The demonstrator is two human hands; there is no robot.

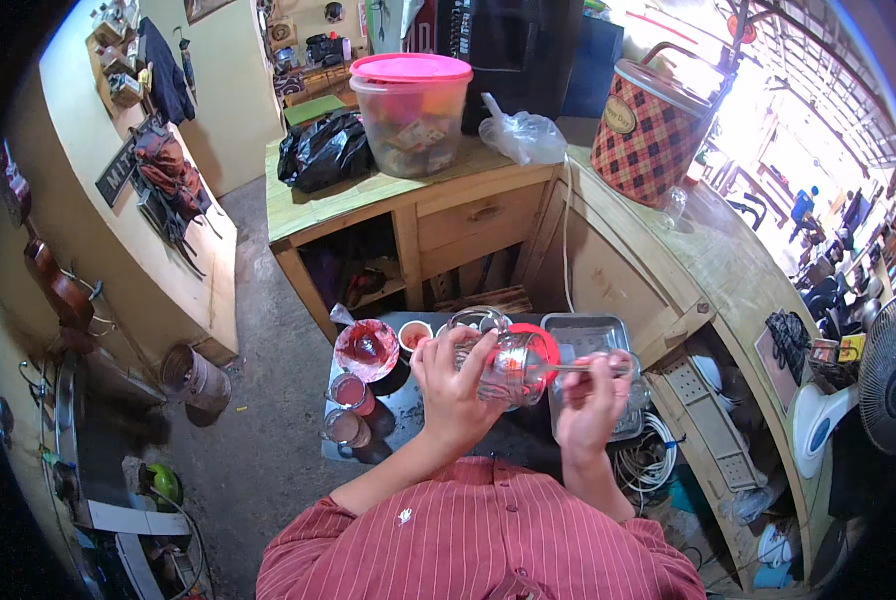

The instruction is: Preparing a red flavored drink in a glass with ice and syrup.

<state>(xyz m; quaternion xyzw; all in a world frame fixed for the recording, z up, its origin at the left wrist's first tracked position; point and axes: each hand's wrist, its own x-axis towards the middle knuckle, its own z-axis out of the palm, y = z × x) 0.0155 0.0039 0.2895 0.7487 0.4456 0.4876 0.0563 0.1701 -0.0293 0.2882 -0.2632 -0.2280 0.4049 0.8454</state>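
Jar [511, 372]: clear glass, held up over the low table [400, 425], near its middle, lying tilted on its side. Red shows at its right end; can't tell if that's rim or contents. Left hand [456, 385] is wrapped around the jar from the left, fingers spread over the top. Right hand [590, 402] is closed on a thin stick [570, 367], which points left to the red end of the jar. Can't tell how far in the tip sits.

Metal tray [568, 322] on the right of the table, partly behind the right hand. Left side of the table: foil-like bowl [368, 350] with dark red stuff, small cup [415, 332] just beside it, two glasses [351, 395] of pinkish-red below. Coiled cable [653, 462] right of the table.

Wooden counter behind: black bag [323, 152], pink-lidded tub [411, 115], clear bag [524, 137], checked jug [648, 135]. Fan [883, 375] far right.
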